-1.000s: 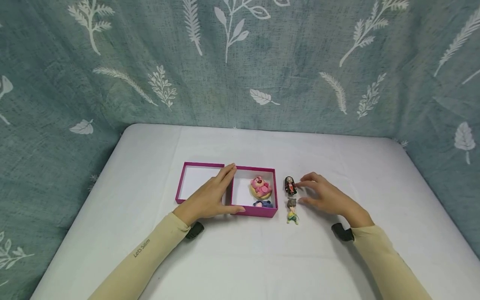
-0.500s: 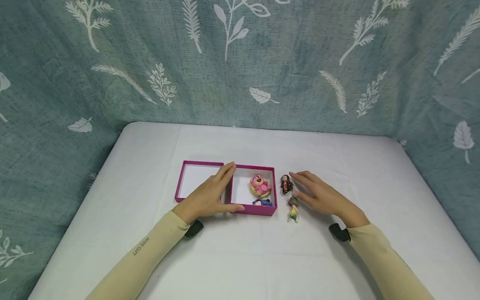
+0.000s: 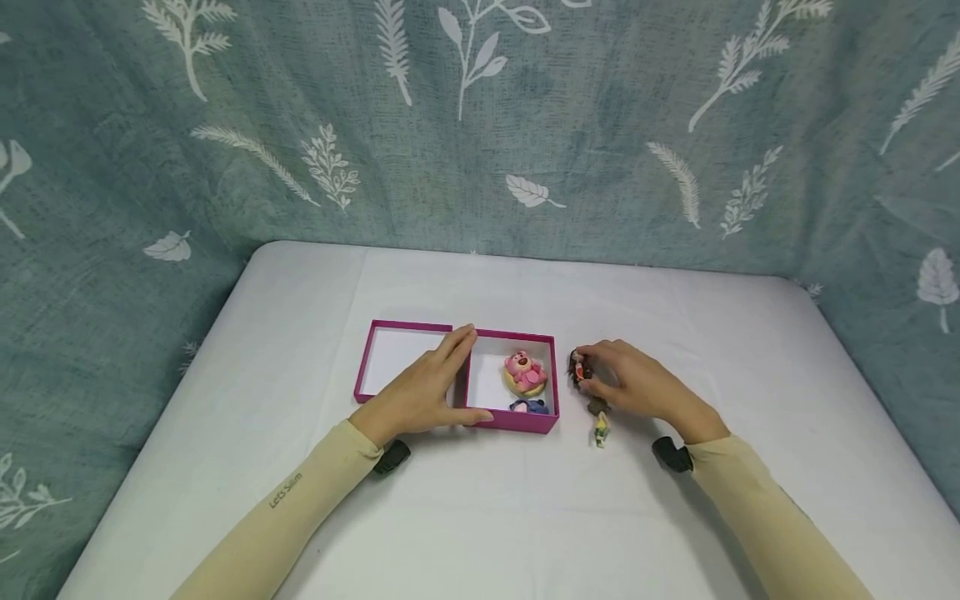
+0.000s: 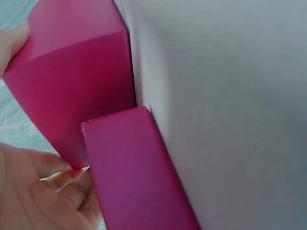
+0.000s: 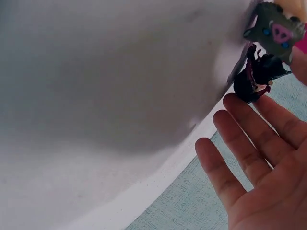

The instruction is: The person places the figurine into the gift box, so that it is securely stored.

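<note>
Magenta box (image 3: 517, 421), frame centre, held in left hand's (image 3: 418, 393) grip; right hand (image 3: 647, 383) pinches dark-haired figurine (image 3: 577, 367), right of centre.

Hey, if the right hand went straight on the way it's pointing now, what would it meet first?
The dark-haired figurine, right at the tips of the right hand. Beyond it, the magenta box looks next in line, though whether the fingers already touch the figurine is hard to judge.

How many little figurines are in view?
4: pink bear and blue figure inside the box, dark-haired figure at the right hand, grey-headed figure nearer the camera; others may be hidden.
</note>
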`<state>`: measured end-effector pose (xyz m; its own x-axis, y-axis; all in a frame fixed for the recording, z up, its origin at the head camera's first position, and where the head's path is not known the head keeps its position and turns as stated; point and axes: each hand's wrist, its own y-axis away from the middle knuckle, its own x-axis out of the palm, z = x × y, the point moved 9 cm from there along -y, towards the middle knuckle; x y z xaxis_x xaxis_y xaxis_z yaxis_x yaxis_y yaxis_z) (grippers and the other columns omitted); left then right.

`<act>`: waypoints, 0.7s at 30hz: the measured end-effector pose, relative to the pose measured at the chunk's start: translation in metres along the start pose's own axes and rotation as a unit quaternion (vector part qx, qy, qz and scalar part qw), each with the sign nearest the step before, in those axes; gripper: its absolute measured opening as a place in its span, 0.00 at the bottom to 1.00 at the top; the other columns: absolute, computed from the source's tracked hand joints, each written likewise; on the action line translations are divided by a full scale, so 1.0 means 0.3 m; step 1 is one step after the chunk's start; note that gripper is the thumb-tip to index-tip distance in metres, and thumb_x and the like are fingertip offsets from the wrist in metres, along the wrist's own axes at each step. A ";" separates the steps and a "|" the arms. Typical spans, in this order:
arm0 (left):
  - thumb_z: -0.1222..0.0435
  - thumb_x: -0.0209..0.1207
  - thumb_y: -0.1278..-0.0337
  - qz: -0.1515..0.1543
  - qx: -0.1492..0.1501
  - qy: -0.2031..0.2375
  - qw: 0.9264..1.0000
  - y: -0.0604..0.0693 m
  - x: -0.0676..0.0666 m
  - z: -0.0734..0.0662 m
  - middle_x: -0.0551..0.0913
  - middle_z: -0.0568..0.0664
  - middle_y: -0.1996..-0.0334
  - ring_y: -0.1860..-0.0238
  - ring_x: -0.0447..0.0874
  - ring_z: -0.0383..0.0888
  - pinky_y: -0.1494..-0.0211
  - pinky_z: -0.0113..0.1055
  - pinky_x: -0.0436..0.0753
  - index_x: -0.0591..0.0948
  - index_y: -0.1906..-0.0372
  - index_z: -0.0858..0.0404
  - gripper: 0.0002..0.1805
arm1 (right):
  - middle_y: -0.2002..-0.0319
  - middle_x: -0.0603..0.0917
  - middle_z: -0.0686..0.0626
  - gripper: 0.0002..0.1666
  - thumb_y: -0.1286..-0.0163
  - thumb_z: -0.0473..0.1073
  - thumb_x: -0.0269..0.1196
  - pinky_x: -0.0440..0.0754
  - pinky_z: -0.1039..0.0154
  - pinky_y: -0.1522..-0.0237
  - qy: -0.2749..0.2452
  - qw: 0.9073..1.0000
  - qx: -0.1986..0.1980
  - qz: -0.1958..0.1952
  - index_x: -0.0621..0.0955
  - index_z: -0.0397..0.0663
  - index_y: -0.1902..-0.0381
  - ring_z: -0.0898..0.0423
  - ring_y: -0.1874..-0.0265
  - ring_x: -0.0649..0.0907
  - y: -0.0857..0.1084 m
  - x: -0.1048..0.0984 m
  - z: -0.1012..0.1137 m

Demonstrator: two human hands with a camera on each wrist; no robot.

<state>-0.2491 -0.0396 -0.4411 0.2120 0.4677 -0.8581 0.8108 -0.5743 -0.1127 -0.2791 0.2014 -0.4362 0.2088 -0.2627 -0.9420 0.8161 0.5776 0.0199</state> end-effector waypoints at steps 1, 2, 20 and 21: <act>0.32 0.63 0.54 0.000 0.001 0.000 1.000 -0.001 0.000 -0.001 0.46 0.49 0.21 0.29 0.65 0.51 0.30 0.45 0.70 0.45 0.21 0.62 0.65 | 0.43 0.80 0.42 0.31 0.33 0.47 0.66 0.76 0.45 0.42 -0.002 1.000 0.006 0.002 0.74 0.40 0.35 0.45 0.43 0.78 -0.002 0.000 -0.004; 0.32 0.63 0.54 0.000 0.002 0.001 1.000 -0.002 0.000 -0.001 0.46 0.49 0.21 0.30 0.65 0.51 0.30 0.45 0.70 0.45 0.21 0.62 0.65 | 0.43 0.80 0.42 0.32 0.33 0.47 0.66 0.76 0.45 0.42 -0.001 1.000 0.012 0.005 0.74 0.40 0.35 0.45 0.43 0.78 -0.004 0.000 -0.008; 0.31 0.62 0.54 -0.001 0.000 0.004 1.000 -0.002 0.000 0.003 0.48 0.51 0.21 0.26 0.60 0.49 0.28 0.46 0.68 0.45 0.21 0.61 0.64 | 0.50 0.82 0.43 0.36 0.40 0.46 0.72 0.79 0.48 0.49 0.012 0.999 -0.011 0.036 0.75 0.36 0.37 0.48 0.51 0.80 -0.049 -0.011 -0.003; 0.31 0.62 0.54 0.000 -0.001 0.005 1.000 -0.002 0.000 0.004 0.47 0.51 0.21 0.26 0.60 0.48 0.28 0.46 0.68 0.45 0.21 0.61 0.64 | 0.50 0.81 0.43 0.37 0.41 0.46 0.73 0.80 0.48 0.49 0.011 0.999 -0.009 0.037 0.75 0.36 0.37 0.48 0.52 0.80 -0.051 -0.011 -0.006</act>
<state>-0.2501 -0.0400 -0.4417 0.2178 0.4741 -0.8531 0.8120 -0.5730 -0.1112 -0.2932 0.1947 -0.4340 0.2557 -0.2020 -0.9454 0.7895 0.6080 0.0836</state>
